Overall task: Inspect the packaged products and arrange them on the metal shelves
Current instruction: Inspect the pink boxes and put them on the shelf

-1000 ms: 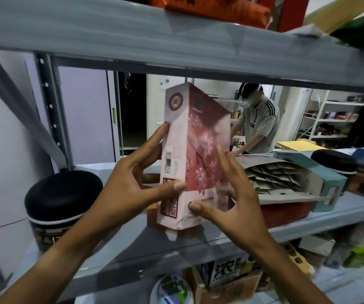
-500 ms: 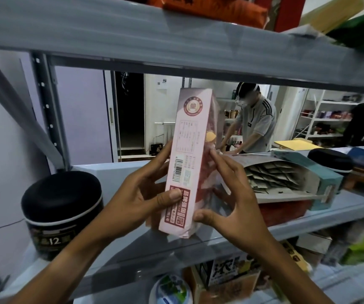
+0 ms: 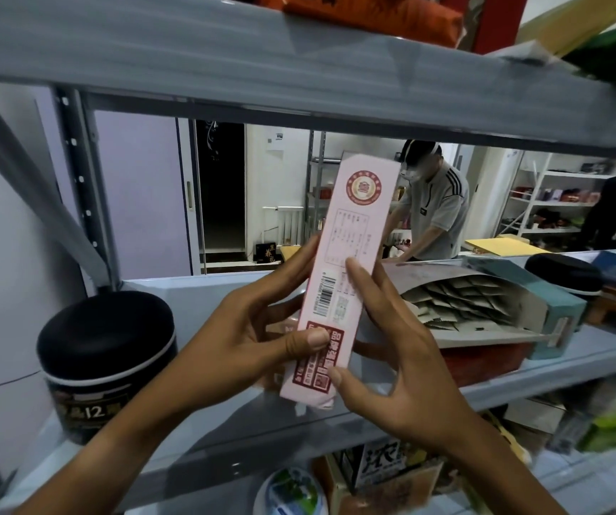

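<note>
Item: pink carton, tall, slim, printed card; barcode and label panel are turned toward the camera. It is held upright, slightly tilted, between both hands, above the front part of the metal shelf.

Grip: the left hand is clamped on the carton's left side, thumb pressed on the lower red label, fingers wrapped behind. The right hand is clamped on the right edge, forefinger laid up the face, thumb at the lower corner.

Handling, as judged: light, stiff, thin-walled card; easily dented at the corners, somewhat smooth. It is best taken by the long side edges near the lower half, as is done now.

Surroundings: a black-lidded tub stands to the left of the left hand; an open box of sachets lies just beyond the right hand, on the same shelf.

Step, as judged: label inspection; placement not yet made.
</note>
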